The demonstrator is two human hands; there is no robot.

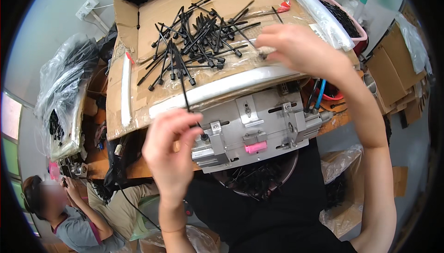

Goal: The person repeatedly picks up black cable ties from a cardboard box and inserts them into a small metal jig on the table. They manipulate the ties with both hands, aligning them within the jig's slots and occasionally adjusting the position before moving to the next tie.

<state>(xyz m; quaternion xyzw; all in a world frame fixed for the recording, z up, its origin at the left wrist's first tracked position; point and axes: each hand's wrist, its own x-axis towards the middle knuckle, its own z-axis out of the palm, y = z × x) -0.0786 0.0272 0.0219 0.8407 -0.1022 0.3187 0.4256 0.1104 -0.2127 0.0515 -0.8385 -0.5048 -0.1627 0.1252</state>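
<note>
Clock positions taken from the middle of the view. Left hand, at 8: thumb and fingers pinched on one black rod. Said rod, at 10: slanting up from the fingertips to the lower edge of the pile, its knobbed end pointing down beside the near clamp. Right hand, between 1 and 2: fingers curled, blurred, over the pile's right side; a thin rod runs to the fingertips, but whether it is gripped cannot be told. Pile, at 12: many loose black rods with knobbed ends, crossed in all directions on a cardboard sheet. Strip, white, along the sheet's near edge. Fixture, between 3 and 4: grey metal plate with slots, bolts and a clamp at either end. Pink piece, between 4 and 5: on the fixture's near side. Basin, at 5: below the fixture, containing black pieces. Blue tube, near 3: upright beside the fixture. Pink basket, at 2: filled with dark pieces. Clear bag, between 9 and 10. Co-worker, near 8: seated, hands raised at a bench.
</note>
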